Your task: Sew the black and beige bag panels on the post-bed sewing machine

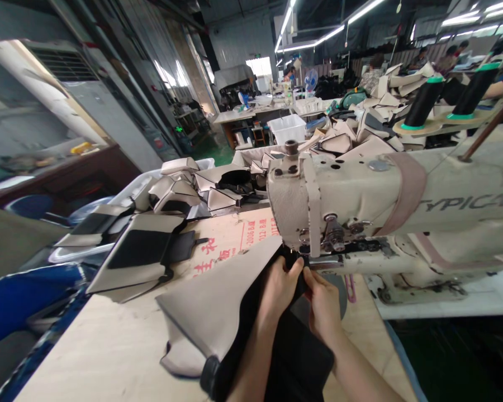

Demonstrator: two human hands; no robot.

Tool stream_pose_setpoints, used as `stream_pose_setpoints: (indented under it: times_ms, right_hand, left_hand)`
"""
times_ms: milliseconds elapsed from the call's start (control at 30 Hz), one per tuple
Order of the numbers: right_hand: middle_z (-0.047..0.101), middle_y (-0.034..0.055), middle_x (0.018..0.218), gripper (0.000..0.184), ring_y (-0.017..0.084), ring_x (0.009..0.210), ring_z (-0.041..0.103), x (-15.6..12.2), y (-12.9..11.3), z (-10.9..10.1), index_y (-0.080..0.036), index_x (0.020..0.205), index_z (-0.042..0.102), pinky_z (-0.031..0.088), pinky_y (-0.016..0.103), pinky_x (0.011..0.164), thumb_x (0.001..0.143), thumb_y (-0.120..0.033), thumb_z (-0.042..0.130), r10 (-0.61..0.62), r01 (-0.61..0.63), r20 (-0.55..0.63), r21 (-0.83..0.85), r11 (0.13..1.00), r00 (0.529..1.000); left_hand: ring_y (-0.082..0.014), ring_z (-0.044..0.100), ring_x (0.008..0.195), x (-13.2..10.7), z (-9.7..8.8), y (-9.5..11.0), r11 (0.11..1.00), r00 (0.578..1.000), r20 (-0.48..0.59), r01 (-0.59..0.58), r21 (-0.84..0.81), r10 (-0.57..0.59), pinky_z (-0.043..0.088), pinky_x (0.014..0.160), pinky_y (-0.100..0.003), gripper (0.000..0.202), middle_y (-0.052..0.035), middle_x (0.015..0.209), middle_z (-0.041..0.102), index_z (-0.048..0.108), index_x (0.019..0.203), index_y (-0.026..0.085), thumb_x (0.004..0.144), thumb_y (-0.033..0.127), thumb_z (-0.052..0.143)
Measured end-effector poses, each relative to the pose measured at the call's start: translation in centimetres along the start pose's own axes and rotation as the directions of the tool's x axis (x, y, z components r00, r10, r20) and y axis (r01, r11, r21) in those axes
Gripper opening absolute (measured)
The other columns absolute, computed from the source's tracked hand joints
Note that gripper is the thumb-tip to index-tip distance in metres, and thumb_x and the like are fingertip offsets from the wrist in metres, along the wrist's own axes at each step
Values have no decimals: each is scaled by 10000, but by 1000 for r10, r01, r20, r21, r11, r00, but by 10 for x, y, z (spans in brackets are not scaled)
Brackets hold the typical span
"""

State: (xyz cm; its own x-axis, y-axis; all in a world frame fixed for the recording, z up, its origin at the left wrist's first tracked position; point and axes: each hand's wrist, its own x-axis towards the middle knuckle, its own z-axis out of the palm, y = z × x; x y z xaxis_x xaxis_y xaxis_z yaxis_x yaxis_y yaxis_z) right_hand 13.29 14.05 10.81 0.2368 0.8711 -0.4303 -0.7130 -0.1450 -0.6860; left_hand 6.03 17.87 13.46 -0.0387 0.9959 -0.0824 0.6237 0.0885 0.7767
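Hands (pixel 279 287) (pixel 324 307) (two) hold one workpiece (pixel 213 304) at one sewing machine (pixel 347 190).

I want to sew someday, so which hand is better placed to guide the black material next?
Probably the left hand: it lies on the black material, nearer the stitching end of the sewing machine. The right hand sits farther right.

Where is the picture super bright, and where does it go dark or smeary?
Head view: ceiling lights glare white; head view: black fabric by the right hand goes so dark that little detail shows; head view, left edge: the blue material looks soft and stretched.
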Motion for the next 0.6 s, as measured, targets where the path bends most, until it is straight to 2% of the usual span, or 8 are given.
stream_pose_setpoints:
  times_ms: [200,367,600]
  right_hand:
    - [676,66,828,366,197,735,606,1,-1,0,-134,840,696,457,253,593,580,-391,669,-9,4,-56,-90,996,998]
    - [678,65,790,377,191,685,610,3,0,-1,-126,848,694,434,240,521,586,-395,659,-7,1,-66,-92,996,998]
    - [681,65,811,362,211,768,616,3,2,-2,-136,858,688,465,256,592,595,-382,652,-17,12,-60,-84,996,998]
  left_hand:
    - [-102,417,521,1,1,3,999,999,-31,22,42,-21,288,487,-206,319,34,530,458,538,618,137,725,436,499]
    - [-82,341,497,3,1,3,998,999,-35,17,58,-15,240,464,-204,356,59,501,349,449,552,155,728,463,479]
    - [-78,325,478,1,1,0,999,998,-55,11,48,-8,223,453,-206,367,67,482,314,410,526,166,715,471,487]
